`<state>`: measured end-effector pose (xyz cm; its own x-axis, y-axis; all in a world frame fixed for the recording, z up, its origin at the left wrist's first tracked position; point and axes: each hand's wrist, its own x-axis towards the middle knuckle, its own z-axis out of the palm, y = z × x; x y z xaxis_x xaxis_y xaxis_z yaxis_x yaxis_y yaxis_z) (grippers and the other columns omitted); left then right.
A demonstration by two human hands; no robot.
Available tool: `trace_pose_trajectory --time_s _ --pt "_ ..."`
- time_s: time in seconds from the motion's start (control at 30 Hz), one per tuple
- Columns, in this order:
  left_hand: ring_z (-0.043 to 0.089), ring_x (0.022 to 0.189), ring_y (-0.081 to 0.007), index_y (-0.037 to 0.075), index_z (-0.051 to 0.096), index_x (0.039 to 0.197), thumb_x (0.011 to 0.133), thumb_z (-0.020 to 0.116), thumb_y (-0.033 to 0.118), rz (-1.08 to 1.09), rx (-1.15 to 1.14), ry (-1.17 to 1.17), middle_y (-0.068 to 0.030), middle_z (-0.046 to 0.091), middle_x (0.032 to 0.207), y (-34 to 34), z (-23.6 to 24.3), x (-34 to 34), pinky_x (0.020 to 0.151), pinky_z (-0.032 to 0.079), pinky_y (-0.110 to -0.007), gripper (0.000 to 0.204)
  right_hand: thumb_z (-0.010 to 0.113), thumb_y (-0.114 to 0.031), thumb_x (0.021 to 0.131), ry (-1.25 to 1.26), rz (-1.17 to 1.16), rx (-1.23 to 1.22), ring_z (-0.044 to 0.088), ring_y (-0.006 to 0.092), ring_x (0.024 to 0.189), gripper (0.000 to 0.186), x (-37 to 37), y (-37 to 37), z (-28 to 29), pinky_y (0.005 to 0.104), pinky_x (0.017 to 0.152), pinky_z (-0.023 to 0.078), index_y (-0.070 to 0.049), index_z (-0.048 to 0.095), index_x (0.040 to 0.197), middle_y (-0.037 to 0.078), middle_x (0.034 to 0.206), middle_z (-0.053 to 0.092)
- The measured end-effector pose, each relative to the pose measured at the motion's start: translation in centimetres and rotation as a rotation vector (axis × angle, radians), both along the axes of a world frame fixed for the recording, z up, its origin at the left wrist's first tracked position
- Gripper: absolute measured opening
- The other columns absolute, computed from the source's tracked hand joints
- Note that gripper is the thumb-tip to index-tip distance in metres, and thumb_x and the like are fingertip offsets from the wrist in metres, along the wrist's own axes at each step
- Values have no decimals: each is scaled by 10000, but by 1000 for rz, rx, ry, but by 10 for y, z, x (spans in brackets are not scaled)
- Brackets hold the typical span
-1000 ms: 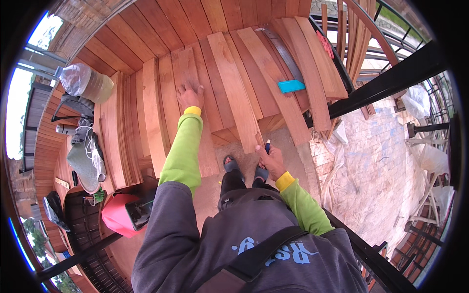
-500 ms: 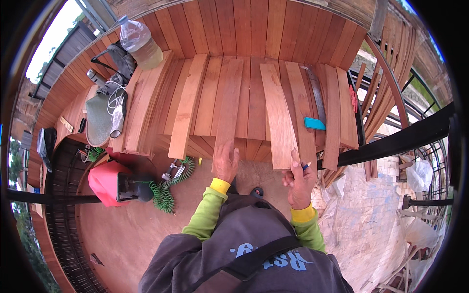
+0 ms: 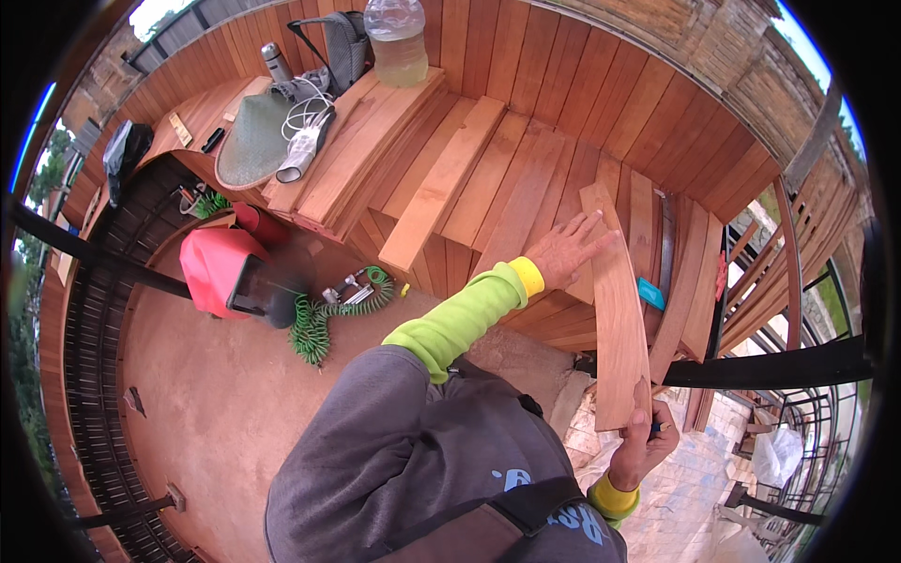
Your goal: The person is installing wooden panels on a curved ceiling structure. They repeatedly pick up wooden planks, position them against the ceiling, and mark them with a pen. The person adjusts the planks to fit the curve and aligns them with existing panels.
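Note:
My right hand (image 3: 648, 436) pinches the near end of a light brown wooden plank (image 3: 615, 310), thumb on top. A small dark blue item, perhaps a pen, shows among its fingers. The plank slants away from me over the front edge of a curved wooden bench (image 3: 441, 258). My left hand (image 3: 566, 251) is open, fingers spread, its fingertips at the plank's left edge near the far end. Left of that hand a reddish plank (image 3: 526, 192) lies across the seat. A teal block (image 3: 649, 294) lies just right of the held plank.
More planks (image 3: 443, 183) lie on the seat. At left are a stack of boards (image 3: 347, 159), a water bottle (image 3: 399, 47), a conical hat (image 3: 251, 141) and a backpack (image 3: 345, 47). A red-covered machine (image 3: 214, 267) and a green coiled hose (image 3: 314, 328) sit on the floor. A black rail (image 3: 770, 366) crosses at right.
The view has turned right. My right hand has drawn the plank's near end toward me. My left hand has left the reddish plank and reached across to the held plank.

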<state>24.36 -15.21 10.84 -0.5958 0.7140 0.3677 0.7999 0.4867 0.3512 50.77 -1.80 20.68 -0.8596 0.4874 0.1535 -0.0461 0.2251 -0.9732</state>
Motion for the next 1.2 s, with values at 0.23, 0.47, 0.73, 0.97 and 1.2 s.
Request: trace_pose_trajectory --time_s 0.23,0.47,0.73,0.97,1.2 --pt "342 1304 -342 142 429 1225 532 795 128 -228 21 30 -154 394 1350 18 7 -59 1039 353 -459 783 648 -158 747 -26 98 415 439 110 542 220 -5 0 41 239 499 331 45 598 814 66 652 542" --pt "545 910 -296 80 511 959 444 787 183 48 489 302 -86 553 897 -6 95 -63 894 407 -419 594 579 -344 929 406 -250 -156 489 70 561 346 -25 50 12 213 516 379 -1 615 945 75 828 619" --pt "638 762 -350 29 472 1013 571 800 246 288 608 -141 -187 637 865 -53 119 -42 666 515 -412 592 604 -280 889 -253 -100 85 505 86 557 303 -123 -61 -190 283 517 406 -5 646 767 29 594 563" --pt "635 818 -404 -10 458 1074 593 806 323 604 413 -370 -264 632 872 -90 92 -42 728 506 -442 681 613 -400 844 -522 138 67 475 125 566 416 -160 -125 -198 323 548 401 12 637 791 42 584 522" --pt "615 890 -418 -65 443 1123 599 795 339 741 370 -466 -276 623 936 -107 56 -42 793 485 -442 749 572 -324 897 -361 -77 -63 460 168 535 376 -179 -148 -222 347 509 375 -4 574 699 72 550 478"
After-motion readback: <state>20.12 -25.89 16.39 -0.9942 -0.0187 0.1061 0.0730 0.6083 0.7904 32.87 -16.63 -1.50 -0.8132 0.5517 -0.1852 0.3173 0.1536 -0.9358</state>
